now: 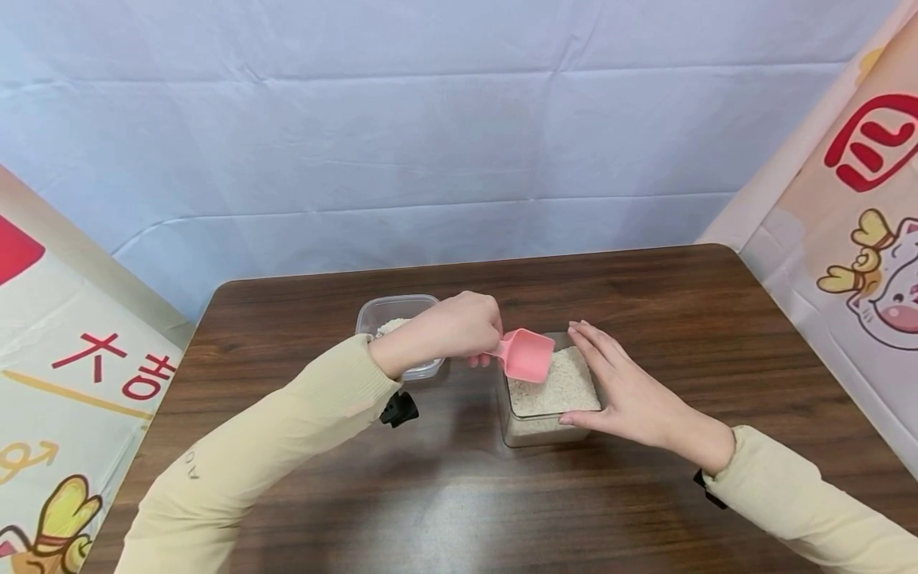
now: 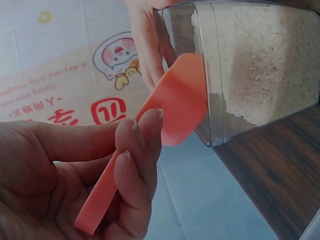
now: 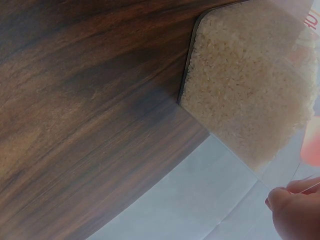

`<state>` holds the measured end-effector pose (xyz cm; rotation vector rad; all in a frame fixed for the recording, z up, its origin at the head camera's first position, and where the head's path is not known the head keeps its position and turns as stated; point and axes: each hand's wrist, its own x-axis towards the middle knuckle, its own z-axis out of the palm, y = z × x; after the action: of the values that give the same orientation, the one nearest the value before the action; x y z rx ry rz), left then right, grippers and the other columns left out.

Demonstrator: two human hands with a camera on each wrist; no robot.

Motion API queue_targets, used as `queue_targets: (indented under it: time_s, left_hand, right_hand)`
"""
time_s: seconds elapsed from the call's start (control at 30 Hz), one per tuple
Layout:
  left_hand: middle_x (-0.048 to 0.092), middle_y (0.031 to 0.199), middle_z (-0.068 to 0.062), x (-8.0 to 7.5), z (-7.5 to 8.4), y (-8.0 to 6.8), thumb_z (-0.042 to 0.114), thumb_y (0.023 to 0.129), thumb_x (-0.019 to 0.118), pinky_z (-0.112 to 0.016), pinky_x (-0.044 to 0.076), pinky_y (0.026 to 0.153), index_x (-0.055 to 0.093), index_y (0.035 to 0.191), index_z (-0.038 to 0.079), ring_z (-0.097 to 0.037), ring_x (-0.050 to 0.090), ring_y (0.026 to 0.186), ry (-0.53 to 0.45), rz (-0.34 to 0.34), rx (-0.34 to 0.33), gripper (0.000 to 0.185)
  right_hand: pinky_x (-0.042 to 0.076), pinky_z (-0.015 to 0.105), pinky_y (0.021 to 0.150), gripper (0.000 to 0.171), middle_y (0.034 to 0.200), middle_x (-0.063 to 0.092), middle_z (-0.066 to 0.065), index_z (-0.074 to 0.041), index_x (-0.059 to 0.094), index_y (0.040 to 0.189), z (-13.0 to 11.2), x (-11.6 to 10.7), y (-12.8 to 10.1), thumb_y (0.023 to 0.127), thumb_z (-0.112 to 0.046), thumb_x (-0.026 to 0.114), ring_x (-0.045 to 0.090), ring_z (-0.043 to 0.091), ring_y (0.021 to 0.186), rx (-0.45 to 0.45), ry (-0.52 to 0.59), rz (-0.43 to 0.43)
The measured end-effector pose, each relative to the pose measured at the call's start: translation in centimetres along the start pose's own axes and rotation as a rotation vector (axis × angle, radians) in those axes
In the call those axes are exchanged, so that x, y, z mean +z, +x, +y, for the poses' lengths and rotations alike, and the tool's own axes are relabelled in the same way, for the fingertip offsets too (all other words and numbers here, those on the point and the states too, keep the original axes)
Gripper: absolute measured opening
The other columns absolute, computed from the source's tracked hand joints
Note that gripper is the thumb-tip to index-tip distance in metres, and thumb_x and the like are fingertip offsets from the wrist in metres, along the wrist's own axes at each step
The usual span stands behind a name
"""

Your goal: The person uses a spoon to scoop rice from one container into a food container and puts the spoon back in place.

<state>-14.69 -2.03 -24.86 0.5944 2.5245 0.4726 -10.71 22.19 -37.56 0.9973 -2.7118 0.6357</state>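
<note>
Two hands: both worked at the rice box (image 1: 548, 399) on the surface (image 1: 645, 319).
Left grip (image 1: 448, 331): pinched the pink scoop (image 1: 527, 353), poised over the rice.
Right grip (image 1: 624, 395): flat against the box, steadying it.
Tub (image 1: 398, 319): waited behind.

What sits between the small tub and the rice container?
Head view: the left hand gripping the pink scoop crosses the gap between small tub and rice container; below it, bare table.
</note>
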Motion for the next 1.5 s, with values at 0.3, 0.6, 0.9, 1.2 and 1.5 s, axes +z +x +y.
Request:
queue_targets:
  time_s: [0.3, 0.6, 0.9, 1.2, 1.5]
  left_hand:
    - [0.065, 0.060, -0.002, 0.1, 0.7, 0.5, 0.004, 0.084, 0.047, -0.019, 0.041, 0.046, 0.066, 0.064, 0.011, -0.008, 0.056, 0.048, 0.008, -0.035, 0.007, 0.028]
    - [0.061, 0.054, -0.001, 0.5, 1.5, 0.7, 0.007, 0.084, 0.049, -0.020, 0.046, 0.047, 0.067, 0.072, 0.003, -0.010, 0.058, 0.047, 0.003, -0.047, -0.009, 0.022]
    - [0.058, 0.051, -0.002, 0.9, 1.9, 1.2, 0.007, 0.086, 0.048, -0.019, 0.047, 0.045, 0.059, 0.064, 0.006, -0.011, 0.056, 0.045, -0.021, -0.082, -0.045, 0.024]
    - [0.060, 0.053, -0.004, 1.2, 2.3, 1.5, 0.004, 0.083, 0.045, -0.018, 0.046, 0.041, 0.058, 0.074, 0.004, -0.010, 0.054, 0.041, -0.037, -0.109, -0.090, 0.016]
    - [0.060, 0.053, -0.005, 1.6, 2.0, 2.0, 0.003, 0.084, 0.046, -0.019, 0.047, 0.041, 0.057, 0.076, 0.003, -0.012, 0.056, 0.043, -0.083, -0.139, -0.104, 0.013]
  right_hand:
    - [0.017, 0.015, 0.108, 0.104, 0.147, 0.022, 0.012, 0.001, 0.024, 0.142, 0.0, -0.1, -0.1, 0.068, -0.053, 0.073, 0.021, 0.026, 0.134, 0.007, 0.004, -0.002]
    - [0.015, 0.013, 0.107, 0.103, 0.147, 0.022, 0.012, 0.002, 0.025, 0.141, 0.0, 0.0, -0.1, 0.068, -0.053, 0.073, 0.022, 0.027, 0.134, 0.003, 0.006, -0.001]
    - [0.018, 0.015, 0.107, 0.104, 0.147, 0.022, 0.012, 0.002, 0.024, 0.142, 0.0, 0.0, -0.1, 0.068, -0.053, 0.073, 0.022, 0.026, 0.134, 0.000, 0.000, 0.002]
    - [0.016, 0.013, 0.107, 0.104, 0.147, 0.022, 0.013, 0.000, 0.023, 0.142, 0.1, 0.2, 0.0, 0.068, -0.053, 0.073, 0.022, 0.026, 0.134, -0.016, 0.003, 0.011]
    - [0.014, 0.011, 0.107, 0.104, 0.147, 0.023, 0.013, 0.002, 0.024, 0.142, 0.1, 0.2, 0.0, 0.068, -0.053, 0.073, 0.022, 0.026, 0.134, -0.021, 0.008, 0.015]
